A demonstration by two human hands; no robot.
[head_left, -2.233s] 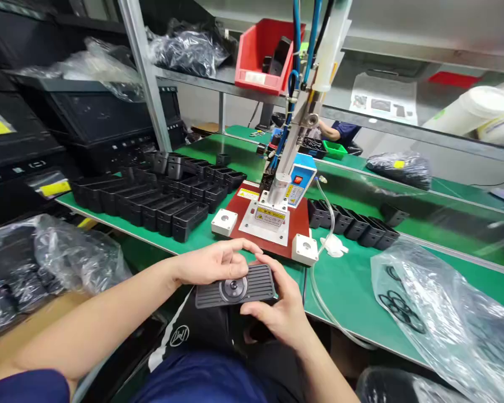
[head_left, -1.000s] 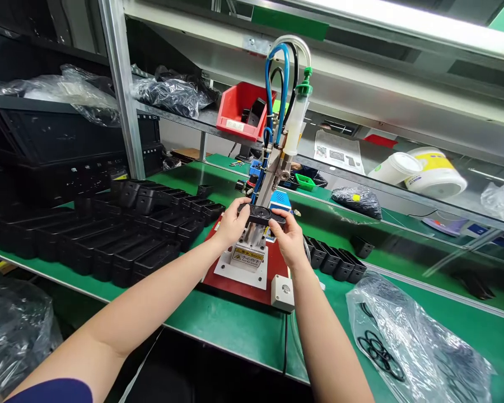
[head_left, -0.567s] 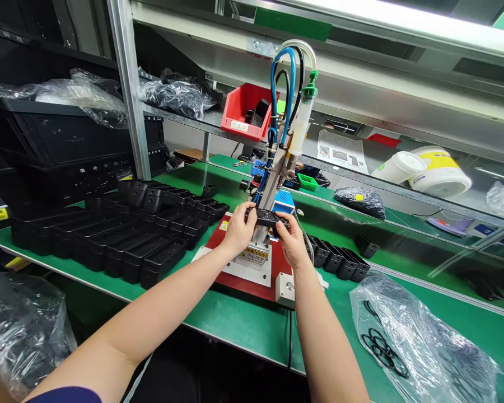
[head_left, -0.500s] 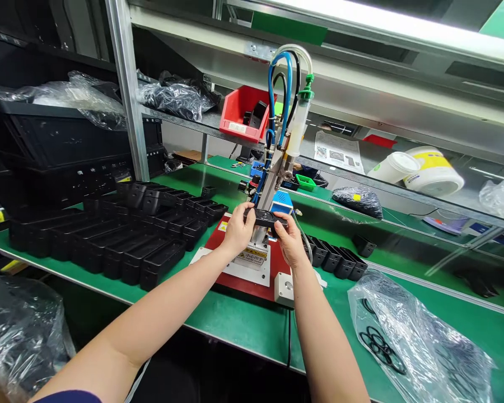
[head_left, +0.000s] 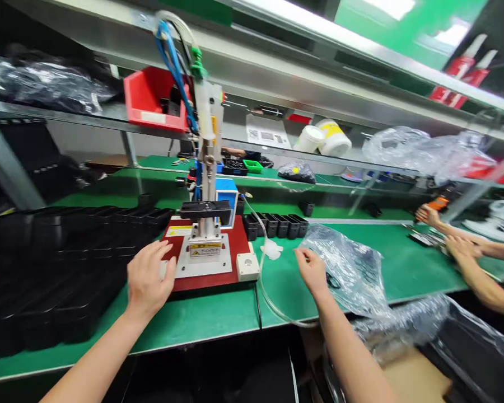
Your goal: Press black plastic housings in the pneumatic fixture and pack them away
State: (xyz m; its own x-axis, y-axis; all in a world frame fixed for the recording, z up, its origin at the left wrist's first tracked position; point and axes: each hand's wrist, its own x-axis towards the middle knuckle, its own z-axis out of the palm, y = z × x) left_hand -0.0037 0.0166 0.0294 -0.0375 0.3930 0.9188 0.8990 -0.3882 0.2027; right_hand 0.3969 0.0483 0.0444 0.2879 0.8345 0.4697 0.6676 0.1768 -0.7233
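Observation:
A black slotted part (head_left: 205,209) lies across the front of the dispensing machine (head_left: 208,179), held by neither hand. My left hand (head_left: 150,275) is open at the left edge of the machine's red base (head_left: 231,275), thumb and fingers apart. A pale piece shows in the gap; whether I touch it is unclear. To the right of the base, my right hand (head_left: 313,272) hovers with its fingers curled in, nothing visible in them. It is beside a clear plastic bag (head_left: 353,263); dark rings in the bag are partly hidden behind the wrist.
Rows of black cases (head_left: 67,268) fill the bench's left side. More small cases (head_left: 281,225) stand behind the right hand. A white button box (head_left: 247,267) and a looping clear tube (head_left: 265,291) are at the base's right. A co-worker's hands (head_left: 462,246) work at far right.
Both hands have let go of the black part, which now rests on the machine. My left hand has dropped left; my right has moved right towards the bag. The view has turned right.

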